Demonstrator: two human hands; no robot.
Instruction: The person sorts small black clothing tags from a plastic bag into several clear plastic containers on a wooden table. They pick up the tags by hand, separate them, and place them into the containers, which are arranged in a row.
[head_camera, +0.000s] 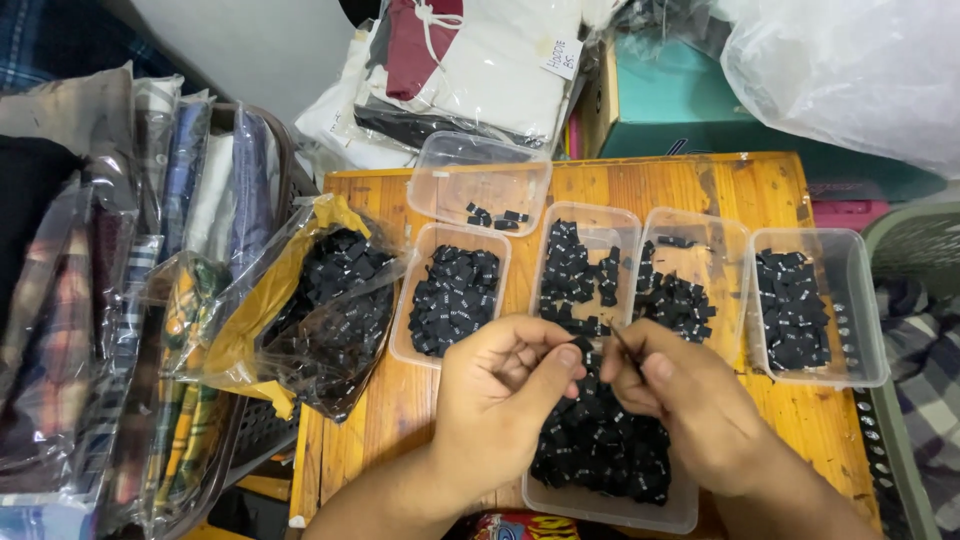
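My left hand (497, 395) pinches a small black fabric label (581, 345) between thumb and fingers. Opposite it, my right hand (680, 400) holds the thin edge of another black label (622, 345), fingers curled. Both hands hover over a clear plastic tub (610, 508) heaped with black woven labels (600, 440), at the near edge of a small wooden table (400, 410). Several more clear tubs behind hold sorted black labels: one left of centre (452, 296), one in the middle (584, 270), one right of it (690, 280) and one at far right (812, 305).
A nearly empty clear tub (480, 185) sits at the table's back. An open plastic bag of black labels (330, 300) lies at the left edge. Packed folded fabrics (110, 300) stand to the left, bagged clothing (470, 60) and a teal box (680, 100) behind, a basket (915, 250) on the right.
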